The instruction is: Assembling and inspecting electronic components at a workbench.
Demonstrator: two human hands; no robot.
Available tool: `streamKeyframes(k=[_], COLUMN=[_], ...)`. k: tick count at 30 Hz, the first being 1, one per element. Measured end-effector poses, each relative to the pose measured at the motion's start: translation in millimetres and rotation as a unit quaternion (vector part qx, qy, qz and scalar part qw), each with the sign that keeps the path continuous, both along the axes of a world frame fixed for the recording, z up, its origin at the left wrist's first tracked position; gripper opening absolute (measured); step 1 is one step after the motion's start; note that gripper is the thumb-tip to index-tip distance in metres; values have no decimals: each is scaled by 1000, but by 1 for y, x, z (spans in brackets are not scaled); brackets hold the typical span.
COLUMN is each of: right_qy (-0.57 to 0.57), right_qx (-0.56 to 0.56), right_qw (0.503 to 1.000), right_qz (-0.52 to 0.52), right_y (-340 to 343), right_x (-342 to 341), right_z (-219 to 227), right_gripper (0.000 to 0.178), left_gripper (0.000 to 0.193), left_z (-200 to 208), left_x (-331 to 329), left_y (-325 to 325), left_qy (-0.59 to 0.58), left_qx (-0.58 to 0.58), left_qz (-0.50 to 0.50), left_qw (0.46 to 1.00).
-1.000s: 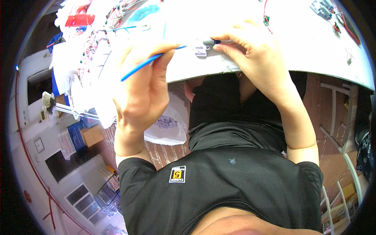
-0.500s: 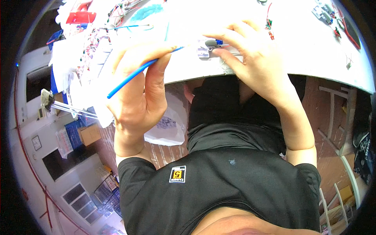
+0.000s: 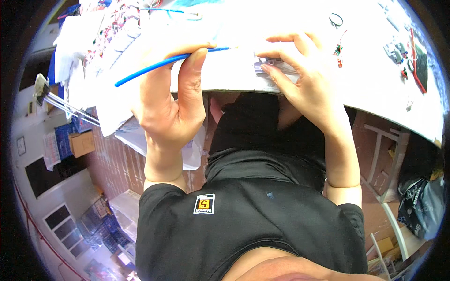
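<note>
My left hand [image 3: 171, 105] is closed in a pinch on a slim blue-handled brush [image 3: 150, 70]. The brush lies nearly level, its fine pale tip pointing right. Across from that tip, at the near edge of the white table, my right hand [image 3: 311, 79] has its thumb and fingers on a small grey plastic part [image 3: 259, 68]. The fingers cover much of this part, so its full shape is hidden. A gap separates the brush tip from the grey part.
A second thin blue tool [image 3: 164, 10] lies at the back left, near a tangle of wired parts [image 3: 110, 37]. Right of my right hand are a small green circuit board [image 3: 338, 49] and a black ring [image 3: 335, 19]. Grey parts [image 3: 394, 49] and a red strip [image 3: 416, 70] lie far right.
The brush has swung from a steep slant to nearly level. The grey part is more covered by my right fingers, and the blue piece on it no longer shows. The whole view has shifted.
</note>
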State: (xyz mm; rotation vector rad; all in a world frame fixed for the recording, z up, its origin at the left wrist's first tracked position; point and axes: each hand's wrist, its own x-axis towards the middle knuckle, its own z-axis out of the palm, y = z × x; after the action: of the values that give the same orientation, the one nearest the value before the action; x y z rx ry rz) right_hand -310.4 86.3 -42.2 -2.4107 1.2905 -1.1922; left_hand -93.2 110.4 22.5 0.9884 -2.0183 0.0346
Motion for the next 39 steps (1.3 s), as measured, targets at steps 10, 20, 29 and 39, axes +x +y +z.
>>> streamKeyframes(k=[10,20,29,39], right_qy=[9,60,76,93], right_qx=[18,-5,-14,-19], right_qw=[1000,998,997,995], right_qz=[3,15,11,26], right_y=[0,-3,-6,-11], right_x=[2,3,5,4], right_z=[5,8,13,15], right_gripper=[28,26,26,24], left_gripper=[16,15,14,14], left_z=[-15,-15,-17,-19], left_x=[1,2,1,1], left_y=[-6,-3,-4,-4], left_qy=[116,89,88,87], left_qx=[-21,-34,-22,-14], left_qz=[6,15,17,14], left_qw=[993,995,996,996])
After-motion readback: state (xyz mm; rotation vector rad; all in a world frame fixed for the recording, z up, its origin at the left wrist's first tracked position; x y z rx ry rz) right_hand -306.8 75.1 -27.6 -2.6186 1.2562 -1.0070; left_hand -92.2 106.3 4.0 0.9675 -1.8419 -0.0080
